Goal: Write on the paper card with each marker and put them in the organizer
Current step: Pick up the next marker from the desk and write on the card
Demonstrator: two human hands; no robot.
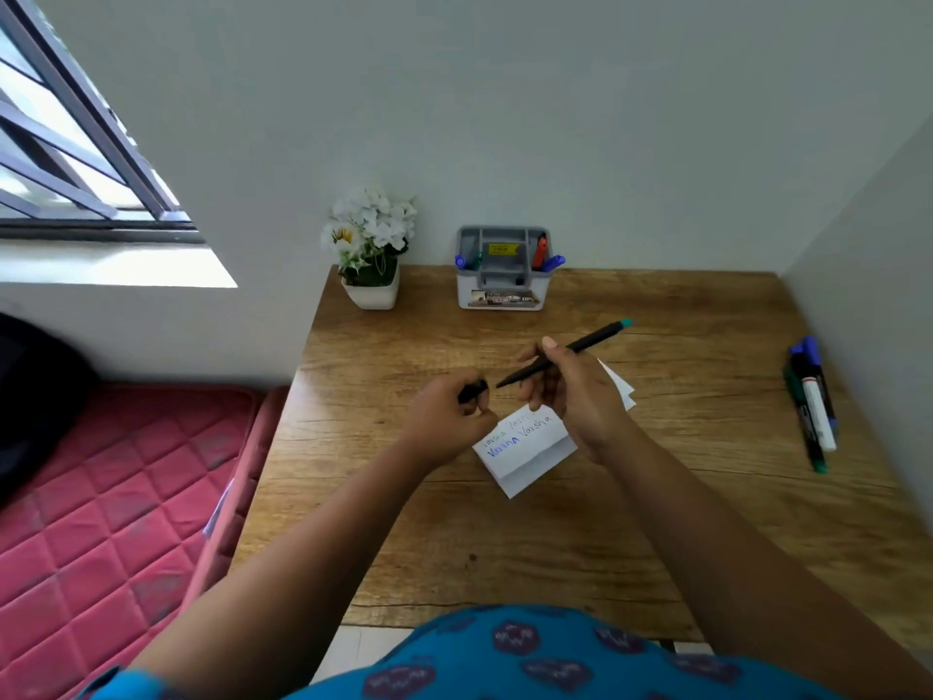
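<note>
right hand (pixel 570 391): grip closed round black pen (pixel 560 353), tip uncapped, above card (pixel 525 447)
left hand (pixel 444 416): pinches cap (pixel 473 391)
card: on bench (pixel 656 522)
organizer (pixel 502 270): back, some markers inside
markers (pixel 813 401): bench right

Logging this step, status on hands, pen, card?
Right hand grips thin black pen with teal end, uncapped. Left hand pinches its black cap. White folded paper card below, already written on. Nothing in the way.

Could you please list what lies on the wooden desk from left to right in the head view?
White pot of white flowers → folded white paper card → grey desk organizer → loose markers near the desk's right edge.
</note>
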